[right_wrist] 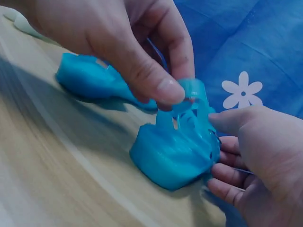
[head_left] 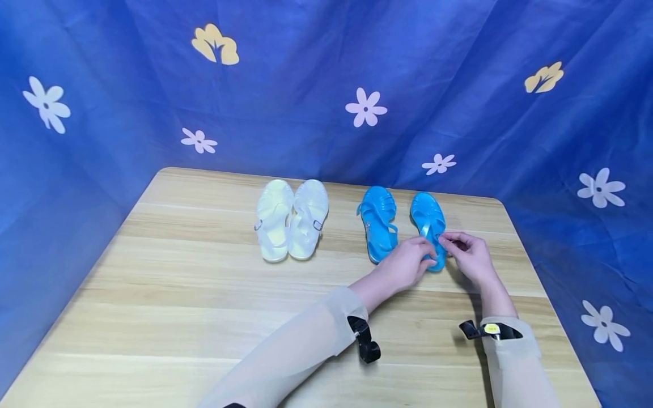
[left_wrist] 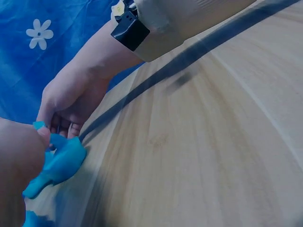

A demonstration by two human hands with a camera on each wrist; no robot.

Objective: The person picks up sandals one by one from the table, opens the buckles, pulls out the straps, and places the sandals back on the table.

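Two blue jelly sandals are on the right half of the wooden table, toes toward the curtain. Both hands work at the right-hand blue sandal (head_left: 426, 211). My left hand (head_left: 405, 263) pinches its ankle strap (right_wrist: 194, 87) between thumb and finger, raising it in a loop above the heel. From the outer side, my right hand (head_left: 474, 259) pinches at the strap's side, its other fingers curled beside the sandal; the thumb covers part of the strap there. Just left of the left hand lies the other blue sandal (head_left: 378, 207), its strap hanging loose.
A pair of whitish jelly sandals, the left one (head_left: 274, 198) and the right one (head_left: 311, 198), stands side by side left of the blue ones, with buckled straps. The wooden table (head_left: 168, 283) ends at a blue flowered curtain (head_left: 285, 85) behind and at both sides.
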